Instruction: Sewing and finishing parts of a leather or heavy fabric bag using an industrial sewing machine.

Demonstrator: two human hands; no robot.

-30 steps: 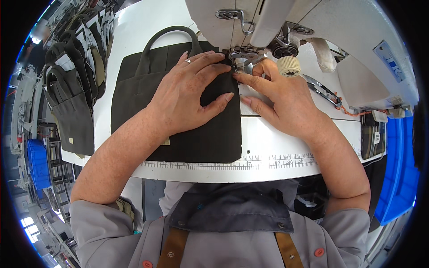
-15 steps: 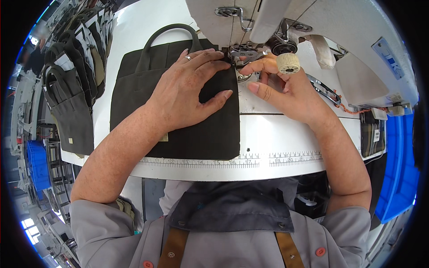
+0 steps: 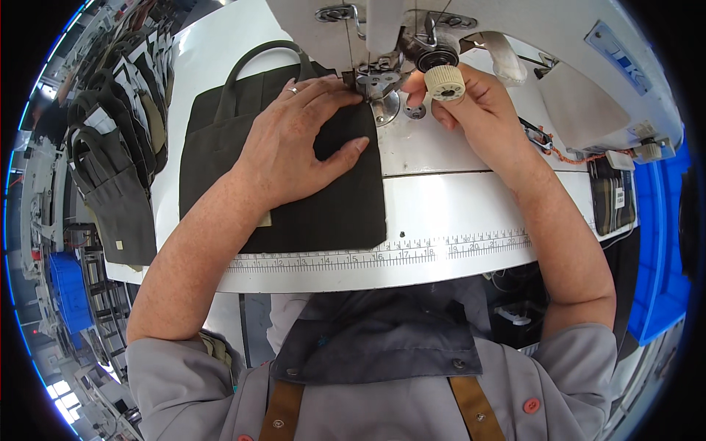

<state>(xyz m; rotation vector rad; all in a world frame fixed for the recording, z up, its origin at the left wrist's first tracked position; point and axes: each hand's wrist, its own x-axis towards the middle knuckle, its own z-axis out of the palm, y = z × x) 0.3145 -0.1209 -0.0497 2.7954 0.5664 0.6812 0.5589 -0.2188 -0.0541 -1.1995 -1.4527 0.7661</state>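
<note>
Evidently part-finished: dark fabric bag piece [image 3: 331, 209] on the white table [image 3: 456, 206], edge beside the presser foot [image 3: 379, 82].
My left hand [image 3: 290, 143] lies flat on the piece, fingers loosely together, thumb spread; my right hand [image 3: 482, 110] curls partly behind the ribbed cream knob [image 3: 445, 82], so I cannot tell whether its fingers pinch anything. The curved handle [image 3: 257, 51] appears fitted; whether edge stitching remains cannot be confirmed. Fabric looks matte and closely woven, roughly rectangular with a softened lower corner, against the glossy table.
</note>
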